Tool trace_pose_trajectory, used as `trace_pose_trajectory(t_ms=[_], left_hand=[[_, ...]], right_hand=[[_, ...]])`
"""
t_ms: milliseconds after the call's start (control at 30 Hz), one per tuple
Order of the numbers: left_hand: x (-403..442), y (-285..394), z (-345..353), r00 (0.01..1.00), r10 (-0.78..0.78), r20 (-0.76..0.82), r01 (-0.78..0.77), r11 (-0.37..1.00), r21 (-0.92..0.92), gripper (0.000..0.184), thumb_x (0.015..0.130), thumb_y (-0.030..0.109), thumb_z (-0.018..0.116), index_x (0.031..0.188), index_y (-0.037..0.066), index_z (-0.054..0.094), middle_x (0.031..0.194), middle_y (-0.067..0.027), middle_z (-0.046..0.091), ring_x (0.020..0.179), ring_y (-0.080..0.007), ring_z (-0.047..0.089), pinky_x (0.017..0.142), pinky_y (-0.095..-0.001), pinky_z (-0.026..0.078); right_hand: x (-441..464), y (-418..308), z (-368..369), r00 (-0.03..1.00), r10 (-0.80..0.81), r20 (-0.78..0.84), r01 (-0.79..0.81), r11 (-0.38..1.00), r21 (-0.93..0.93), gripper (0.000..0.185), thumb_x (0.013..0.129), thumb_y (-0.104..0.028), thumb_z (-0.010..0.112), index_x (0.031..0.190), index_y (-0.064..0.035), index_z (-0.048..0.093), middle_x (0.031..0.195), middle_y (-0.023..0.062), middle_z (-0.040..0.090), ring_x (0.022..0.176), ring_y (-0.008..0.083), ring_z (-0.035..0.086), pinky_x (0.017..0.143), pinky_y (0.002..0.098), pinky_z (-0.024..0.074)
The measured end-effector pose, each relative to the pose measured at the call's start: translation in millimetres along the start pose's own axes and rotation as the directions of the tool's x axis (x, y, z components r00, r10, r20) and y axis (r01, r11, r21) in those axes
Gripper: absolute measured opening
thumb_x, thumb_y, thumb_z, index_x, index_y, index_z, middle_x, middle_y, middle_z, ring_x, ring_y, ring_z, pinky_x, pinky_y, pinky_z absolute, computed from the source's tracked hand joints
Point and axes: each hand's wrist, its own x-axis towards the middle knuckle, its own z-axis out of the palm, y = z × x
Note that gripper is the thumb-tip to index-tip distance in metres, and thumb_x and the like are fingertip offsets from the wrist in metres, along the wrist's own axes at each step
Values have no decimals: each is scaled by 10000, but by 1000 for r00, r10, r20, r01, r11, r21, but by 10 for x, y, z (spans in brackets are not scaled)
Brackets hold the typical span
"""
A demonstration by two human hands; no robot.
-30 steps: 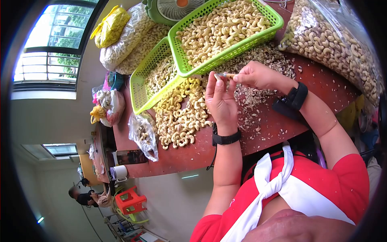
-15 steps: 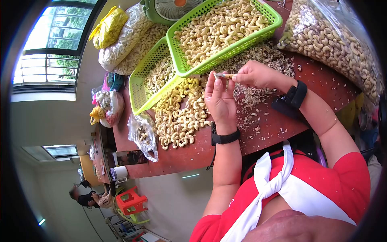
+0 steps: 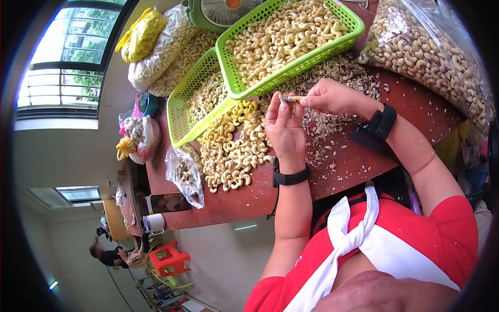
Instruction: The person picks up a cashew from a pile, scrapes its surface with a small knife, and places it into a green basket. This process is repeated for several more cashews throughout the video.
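My right hand is closed on the light handle of a small knife, whose blade points toward my left fingertips. My left hand, palm up, pinches something small at the blade's tip, mostly hidden by the fingers; it looks like a cashew. Loose cashews lie on the red table left of my left hand. Below and behind my right hand are shell scraps. A green basket full of cashews stands just beyond both hands, overlapping a yellow-green basket with more cashews.
A large clear bag of cashews is at the right. Filled bags and a green fan stand at the back. Left are a small plastic bag, a phone and a white mug. A person sits far off.
Both hands stay in nearly the same place. The knife tip and left fingertips have shifted only slightly.
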Motion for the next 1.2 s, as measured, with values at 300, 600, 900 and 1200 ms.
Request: trace_pose_trajectory(t_ms=[300, 600, 900, 1200], left_hand=[[-15, -17, 10, 1000, -10, 27, 10, 1000, -1, 254, 797, -11, 446, 1050, -26, 428, 950, -126, 521, 913, -227, 522, 784, -310, 472], [-1, 4, 18, 999, -34, -11, 33, 998, -53, 276, 808, 20, 445, 1081, -2, 412, 953, -105, 524, 902, -214, 521, 765, -310, 479], [-19, -18, 22, 1000, -20, 2, 20, 998, -58, 271, 799, 4, 453, 1066, -16, 413, 941, -111, 525, 892, -217, 525, 773, -308, 476], [-26, -49, 37, 1000, -1, 10, 2, 998, -59, 257, 807, 5, 438, 1062, -17, 415, 949, -113, 521, 890, -208, 526, 788, -296, 470]], right_hand=[[-8, -14, 2, 999, 35, -28, -35, 999, 7, 341, 798, -299, 510, 560, -55, 513, 442, -45, 389, 362, 26, 298, 335, 186, 208], [28, 52, 0, 1000, -3, 23, 3, 1000, 1, 340, 799, -297, 511, 559, -57, 510, 449, -53, 387, 371, 23, 297, 343, 188, 210], [20, 40, -7, 999, -14, -28, 13, 999, -37, 321, 789, -288, 522, 578, -46, 538, 460, -47, 406, 381, 27, 304, 347, 193, 219], [10, 36, -42, 1000, 16, -10, -16, 999, 33, 312, 793, -281, 511, 589, -47, 538, 447, -48, 391, 373, 27, 312, 336, 185, 215]])
